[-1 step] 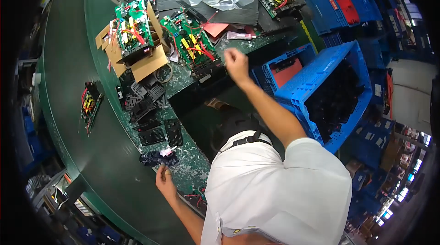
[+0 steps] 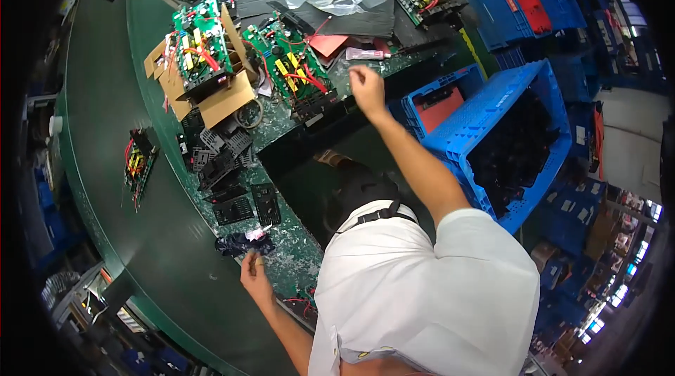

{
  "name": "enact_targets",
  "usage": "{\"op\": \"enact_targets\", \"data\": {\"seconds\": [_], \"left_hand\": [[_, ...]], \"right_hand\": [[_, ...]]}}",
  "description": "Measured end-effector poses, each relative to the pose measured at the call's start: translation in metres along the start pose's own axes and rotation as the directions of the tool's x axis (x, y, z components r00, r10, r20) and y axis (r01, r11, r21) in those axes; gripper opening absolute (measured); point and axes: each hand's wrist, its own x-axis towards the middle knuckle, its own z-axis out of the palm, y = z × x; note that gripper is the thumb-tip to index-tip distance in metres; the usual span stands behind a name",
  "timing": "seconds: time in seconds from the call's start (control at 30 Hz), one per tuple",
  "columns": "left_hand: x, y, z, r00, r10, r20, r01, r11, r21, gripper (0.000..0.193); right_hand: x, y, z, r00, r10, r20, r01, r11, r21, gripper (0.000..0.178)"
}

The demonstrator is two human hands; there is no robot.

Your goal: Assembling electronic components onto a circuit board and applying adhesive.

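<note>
My right hand (image 2: 368,91) is raised over the bench edge, its fingers curled in; anything inside them is hidden. Left of it a green circuit board (image 2: 285,59) with yellow transformers and red wires rests on the worn green bench (image 2: 288,256). A white and red tube (image 2: 367,54) lies just beyond that hand. My left hand (image 2: 256,279) hovers at the bench's left side with its fingers drawn together, and what they hold, if anything, is too small to make out. Close to its fingertips is a crumpled dark cloth (image 2: 232,244) with a pale pink scrap (image 2: 256,234) on it.
Black slotted plastic covers (image 2: 221,165) are piled on the bench. Another circuit board (image 2: 200,42) sits on an open cardboard box (image 2: 228,98). A small board (image 2: 138,161) lies on the dark conveyor belt (image 2: 176,256). At right, a tilted blue crate (image 2: 457,147) holds black parts.
My right hand has shifted slightly right and away from me, its fingers still curled. The left hand has hardly moved.
</note>
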Motion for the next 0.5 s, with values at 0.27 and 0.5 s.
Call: {"op": "enact_targets", "data": {"seconds": [0.27,0.5], "left_hand": [[0.064,0.136,0.223,0.871,0.355,0.34,-0.374,0.928,-0.012,0.056],[0.135,0.145,0.305,0.733,0.574,0.366,-0.68,0.599,0.422,0.04]], "right_hand": [[0.049,0.041,0.049,0.951,-0.12,0.284,0.177,0.967,-0.185,0.041],[0.042,0.038,0.052,0.952,-0.102,0.289,0.173,0.957,-0.232,0.04]]}}
